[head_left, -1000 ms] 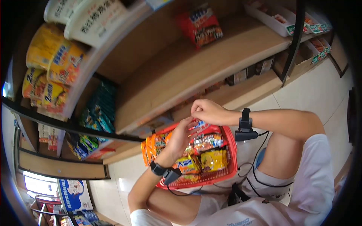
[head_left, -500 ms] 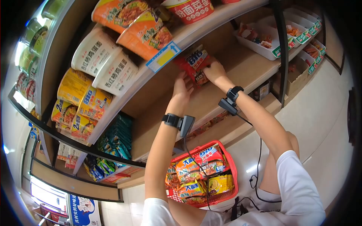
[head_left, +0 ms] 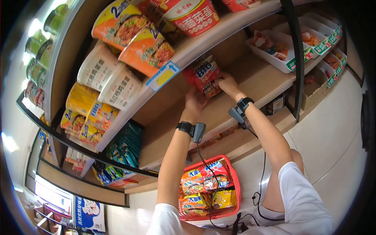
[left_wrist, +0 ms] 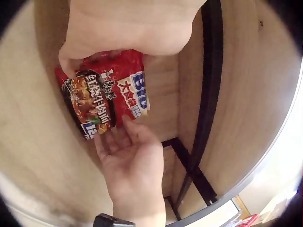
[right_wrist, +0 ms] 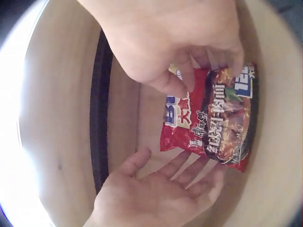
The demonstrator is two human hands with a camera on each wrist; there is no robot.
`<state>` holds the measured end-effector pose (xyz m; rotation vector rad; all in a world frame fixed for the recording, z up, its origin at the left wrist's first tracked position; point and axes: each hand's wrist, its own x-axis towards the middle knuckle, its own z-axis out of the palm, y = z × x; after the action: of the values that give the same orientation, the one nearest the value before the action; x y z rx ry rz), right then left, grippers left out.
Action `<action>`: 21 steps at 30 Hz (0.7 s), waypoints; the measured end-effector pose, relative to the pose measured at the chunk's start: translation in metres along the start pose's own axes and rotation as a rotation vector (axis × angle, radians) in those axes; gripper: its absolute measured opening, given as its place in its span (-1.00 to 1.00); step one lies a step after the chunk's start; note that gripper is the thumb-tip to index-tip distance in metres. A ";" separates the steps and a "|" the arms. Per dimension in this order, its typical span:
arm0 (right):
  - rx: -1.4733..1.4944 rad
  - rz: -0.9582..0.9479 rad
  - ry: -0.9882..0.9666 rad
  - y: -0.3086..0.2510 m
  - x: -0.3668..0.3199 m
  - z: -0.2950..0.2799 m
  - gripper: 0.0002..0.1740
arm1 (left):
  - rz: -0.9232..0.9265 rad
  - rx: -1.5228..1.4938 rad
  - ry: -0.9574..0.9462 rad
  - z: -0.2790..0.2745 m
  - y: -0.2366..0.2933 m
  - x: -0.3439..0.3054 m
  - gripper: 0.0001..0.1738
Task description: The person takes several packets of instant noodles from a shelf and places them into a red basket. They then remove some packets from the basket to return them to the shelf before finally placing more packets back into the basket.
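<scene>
A red instant noodle packet [head_left: 205,76] stands upright on the wooden shelf, its printed front facing me. My right hand [head_left: 229,86] grips the packet's right edge, with the thumb on the front and the other fingers curled at the side, as the left wrist view shows. At the opposite edge is my left hand [head_left: 193,105]. Its palm is turned up and its spread fingers [right_wrist: 194,168] reach to the packet's edge, the thumb standing apart. Below, on the floor between my legs, a red shopping basket [head_left: 237,180] holds several noodle packets [head_left: 196,201], orange, red and yellow.
Cup noodles [head_left: 147,51] line the shelf above, over a blue-yellow price tag [head_left: 162,76]. White trays [head_left: 270,51] of small snacks stand at the right behind a black shelf post [head_left: 298,62]. Teal packets [head_left: 124,145] fill a lower left compartment. Camera cables [head_left: 263,172] hang from both wrists.
Both hands have risen from over the basket to the packet on the shelf. Over the last half second the right hand stays at its edge while the left fingers come closer.
</scene>
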<state>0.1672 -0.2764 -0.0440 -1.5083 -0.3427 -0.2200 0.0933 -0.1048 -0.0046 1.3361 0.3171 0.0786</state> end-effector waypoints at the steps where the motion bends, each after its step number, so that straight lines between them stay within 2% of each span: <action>1: 0.005 0.014 0.033 0.000 -0.002 0.002 -0.66 | 0.012 -0.044 0.024 0.000 0.000 -0.005 -0.38; 2: 0.004 0.026 0.062 0.000 -0.001 0.005 -0.65 | 0.024 -0.093 0.049 0.000 0.002 -0.009 -0.44; 3: 0.000 0.039 0.084 0.000 -0.001 0.010 -0.63 | 0.038 -0.095 -0.030 -0.002 0.005 -0.011 -0.44; 5: -0.164 0.044 -0.036 0.007 0.011 0.015 -0.52 | 0.058 -0.121 -0.156 -0.014 0.011 -0.021 -0.42; 6: -0.182 -0.071 -0.055 -0.020 -0.004 0.015 -0.45 | 0.070 -0.104 -0.117 -0.011 0.021 -0.045 -0.43; 7: -0.293 -0.013 -0.057 -0.045 -0.017 0.018 -0.44 | 0.055 -0.125 -0.046 -0.016 0.027 -0.054 -0.44; 8: -0.340 -0.004 -0.104 -0.027 -0.001 0.025 -0.41 | 0.124 -0.071 -0.083 -0.026 0.030 -0.070 -0.42; 9: -0.336 -0.072 -0.133 -0.024 -0.001 0.031 -0.66 | 0.192 -0.155 -0.115 -0.038 0.028 -0.086 -0.46; 10: -0.305 -0.311 -0.098 -0.046 -0.034 0.036 -0.74 | 0.227 -0.152 -0.125 -0.047 0.032 -0.104 -0.52; 11: -0.857 -0.761 -0.256 -0.059 -0.046 0.024 -0.74 | 0.340 -0.142 -0.162 -0.059 0.029 -0.127 -0.58; 12: -0.023 -0.219 -0.381 -0.078 -0.078 0.040 -0.74 | 0.300 -0.201 -0.170 -0.070 0.027 -0.160 -0.59; 13: -0.181 -0.179 -0.349 -0.118 -0.104 0.055 -0.85 | 0.284 -0.256 -0.190 -0.077 0.037 -0.197 -0.58; 14: -0.025 -0.112 -0.334 -0.154 -0.167 0.080 -0.83 | 0.194 -0.281 -0.067 -0.091 0.044 -0.252 -0.60; 16: -0.109 -0.164 -0.430 -0.160 -0.203 0.090 -0.80 | 0.280 -0.299 -0.271 -0.129 0.020 -0.281 -0.61; 18: -0.151 -0.008 -0.634 -0.132 -0.204 0.071 -0.71 | 0.210 -0.331 -0.275 -0.149 -0.004 -0.285 -0.60; 19: -0.136 0.114 -0.657 -0.140 -0.227 0.076 -0.74 | 0.181 -0.346 -0.271 -0.159 -0.010 -0.291 -0.60; 20: -0.124 0.119 -0.667 -0.137 -0.244 0.078 -0.72 | 0.132 -0.340 -0.251 -0.170 -0.019 -0.299 -0.61; 21: -0.119 0.209 -0.660 -0.138 -0.262 0.081 -0.72 | 0.083 -0.335 -0.232 -0.180 -0.025 -0.309 -0.61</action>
<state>-0.1326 -0.2215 -0.0050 -1.6958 -0.6967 0.4432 -0.2531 -0.0140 -0.0083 1.0129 0.0481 0.0432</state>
